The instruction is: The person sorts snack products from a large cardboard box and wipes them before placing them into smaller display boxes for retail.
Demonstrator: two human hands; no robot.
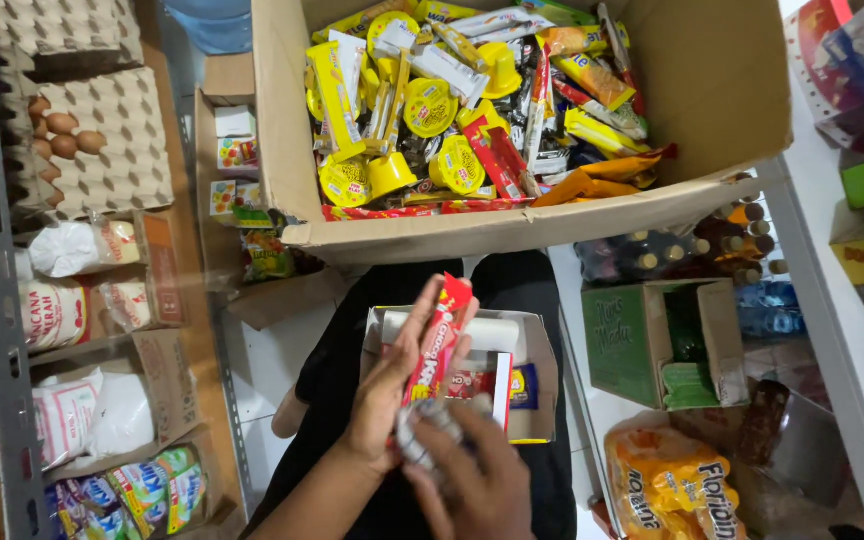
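Observation:
My left hand (384,395) holds a long red snack packet (438,335) upright over my lap. My right hand (472,480) sits just below it, fingers closed around a small silver-wrapped item (422,432) at the packet's lower end. Under both hands rests a small open white carton (527,345) with a red flap and more packets inside. Ahead stands a large cardboard box (432,235) filled with several yellow cups, yellow bars and red packets (452,110).
A grey shelf at left carries an egg tray (102,140) with several eggs, white bags (77,250) and colourful sachets (147,490). At right are a green carton (652,345), dark bottles (692,250), an orange bag (677,490) and a white shelf frame (822,330).

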